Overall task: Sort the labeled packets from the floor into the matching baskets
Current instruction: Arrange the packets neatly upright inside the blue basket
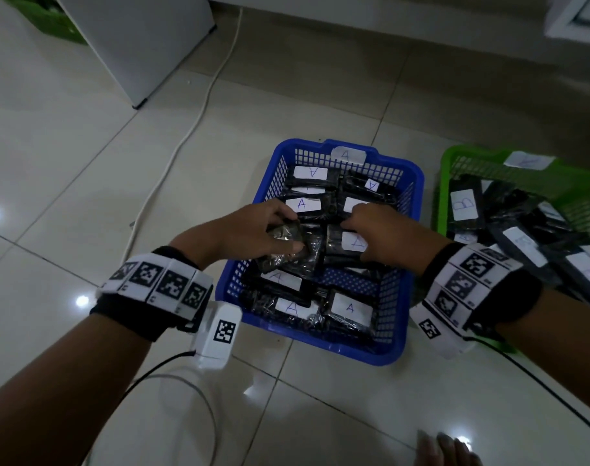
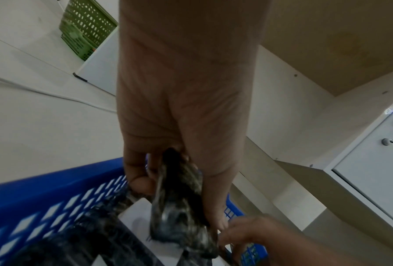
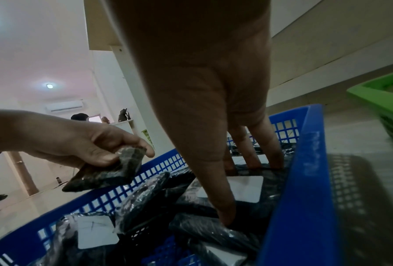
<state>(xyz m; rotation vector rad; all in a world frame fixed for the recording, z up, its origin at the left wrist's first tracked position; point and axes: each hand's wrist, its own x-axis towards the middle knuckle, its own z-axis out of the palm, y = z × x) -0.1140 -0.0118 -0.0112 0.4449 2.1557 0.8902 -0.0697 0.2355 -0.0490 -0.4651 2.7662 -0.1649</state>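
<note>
My left hand (image 1: pixel 292 227) pinches a dark shiny packet (image 1: pixel 282 237) by one end, just above the blue basket (image 1: pixel 415 183) tagged A. The wrist views show the same packet (image 2: pixel 179 207) (image 3: pixel 109 174) hanging tilted from the thumb and fingers, its label hidden. My right hand (image 1: pixel 361 230) reaches into the blue basket; its thumb and fingers span the two ends of a packet labeled A (image 3: pixel 243 189) lying there. Several A packets fill this basket. To the right, the green basket (image 1: pixel 455 156) holds several packets labeled B (image 1: pixel 465 203).
A white cable (image 1: pixel 186 129) runs over the tiled floor left of the blue basket, past a white cabinet (image 1: pixel 135 45). Another green basket (image 1: pixel 48 18) stands at the far left. Black wrist cables (image 1: pixel 539 381) trail on the floor, and toes (image 1: pixel 448 449) show at the bottom.
</note>
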